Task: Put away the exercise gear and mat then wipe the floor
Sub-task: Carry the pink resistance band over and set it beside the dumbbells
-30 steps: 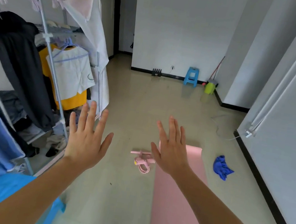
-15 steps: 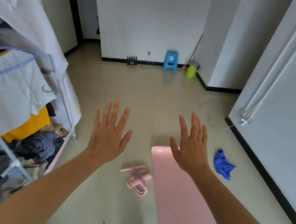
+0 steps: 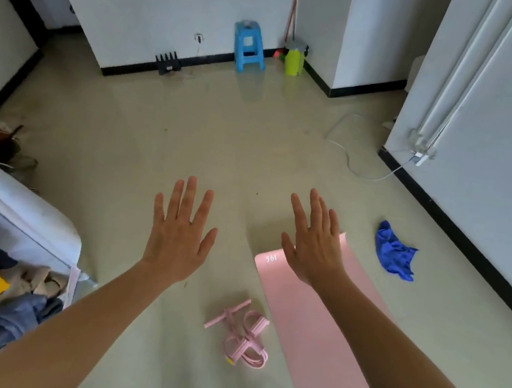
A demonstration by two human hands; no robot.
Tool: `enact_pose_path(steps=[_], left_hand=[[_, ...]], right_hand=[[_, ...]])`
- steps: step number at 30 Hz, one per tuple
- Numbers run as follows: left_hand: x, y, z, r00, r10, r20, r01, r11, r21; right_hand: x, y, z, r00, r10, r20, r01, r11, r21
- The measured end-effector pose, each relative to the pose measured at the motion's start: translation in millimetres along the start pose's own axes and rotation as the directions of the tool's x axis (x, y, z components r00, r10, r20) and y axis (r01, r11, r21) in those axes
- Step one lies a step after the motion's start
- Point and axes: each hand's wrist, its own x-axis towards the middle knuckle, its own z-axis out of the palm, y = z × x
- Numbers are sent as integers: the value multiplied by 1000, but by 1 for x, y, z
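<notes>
**Empty hands are hovering over gear waiting on the floor (image 3: 222, 142)**
The left hand (image 3: 180, 235) and right hand (image 3: 312, 252) are stretching forward palms down, fingers straight and spread, holding nothing. The pink mat (image 3: 323, 353) is lying unrolled beneath the right forearm, running lengthwise away from the person. The pink pull-rope exerciser (image 3: 242, 341) is lying just beside its left edge, between the forearms.

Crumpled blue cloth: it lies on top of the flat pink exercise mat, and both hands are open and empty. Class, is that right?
Not quite. The head view shows the crumpled blue cloth on the bare beige floor, right of the flat pink exercise mat and apart from it. The left hand and right hand are open and empty.
</notes>
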Motion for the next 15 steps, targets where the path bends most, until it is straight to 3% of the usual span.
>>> enact_pose_path(steps=[4, 7, 12, 15], left_hand=[[63, -27, 70, 995, 58, 87, -54, 998, -44], [100, -33, 142, 967, 175, 187, -157, 982, -109], [131, -21, 285, 869, 336, 363, -269, 937, -223], [116, -6, 386, 770, 428, 473, -328, 902, -281]], right_hand=[[44, 7, 49, 998, 53, 45, -51, 998, -30], [56, 16, 98, 981, 180, 78, -179, 984, -27], [44, 23, 217, 889, 419, 184, -419, 907, -40], [20, 21, 309, 810, 492, 320, -501, 863, -60]])
